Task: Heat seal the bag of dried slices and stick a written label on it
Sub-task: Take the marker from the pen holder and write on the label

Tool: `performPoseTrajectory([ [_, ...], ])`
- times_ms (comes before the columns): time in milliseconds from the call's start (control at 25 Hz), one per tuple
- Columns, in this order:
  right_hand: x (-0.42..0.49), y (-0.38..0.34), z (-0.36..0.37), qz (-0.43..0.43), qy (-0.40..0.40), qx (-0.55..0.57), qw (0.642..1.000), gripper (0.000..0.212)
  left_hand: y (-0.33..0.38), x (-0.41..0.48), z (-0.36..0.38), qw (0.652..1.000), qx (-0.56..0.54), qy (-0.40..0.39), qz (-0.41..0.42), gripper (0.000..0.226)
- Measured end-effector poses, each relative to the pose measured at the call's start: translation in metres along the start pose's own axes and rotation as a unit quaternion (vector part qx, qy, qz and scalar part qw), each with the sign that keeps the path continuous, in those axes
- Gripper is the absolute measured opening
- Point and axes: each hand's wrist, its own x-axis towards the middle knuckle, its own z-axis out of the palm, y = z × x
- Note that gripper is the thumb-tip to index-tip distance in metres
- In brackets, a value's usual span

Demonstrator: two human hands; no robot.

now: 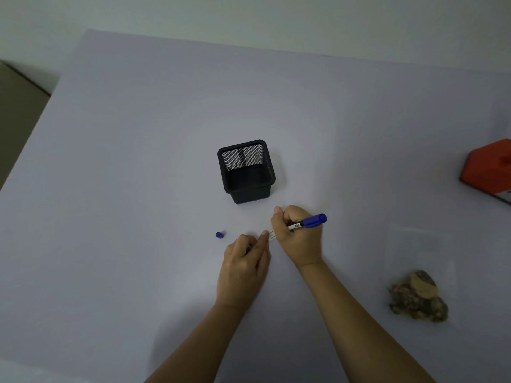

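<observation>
I log: right hand (pixel 297 236) grasps the blue marker (pixel 307 222), tip hidden over the small label (pixel 271 235) on the table (pixel 138 161); left hand (pixel 243 269) relaxed, one fingertip pressing the label's edge; bag of dried slices (pixel 419 297) lies well right; marker cap (pixel 219 234) left; black mesh holder (pixel 247 172) beyond.

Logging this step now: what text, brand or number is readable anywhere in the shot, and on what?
marker: dark print on its white barrel band, too small to read.
label: faint marks on the strip, too blurred to read.
red box: no text shows on the part in view.
Nothing else bears writing, so no text can be quoted.
</observation>
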Motion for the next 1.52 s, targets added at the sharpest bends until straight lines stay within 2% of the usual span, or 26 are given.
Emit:
performPoseTrajectory([
  [480,-0.0004,-0.0029,0.0,-0.034,-0.006,-0.016,0.999,0.043,-0.0007,-0.0009,-0.0004,1.0,0.001,-0.006,0.002,0.029],
  [880,-0.0006,-0.0056,-0.0014,-0.014,-0.01,0.002,1.0,0.042,-0.0011,-0.0017,0.0001,1.0,-0.001,-0.006,0.0,0.028],
  [1520,-0.0007,-0.0034,-0.0003,-0.022,0.012,-0.03,0.999,0.043,-0.0005,-0.0012,-0.0013,1.0,-0.005,-0.01,-0.004,0.027],
])
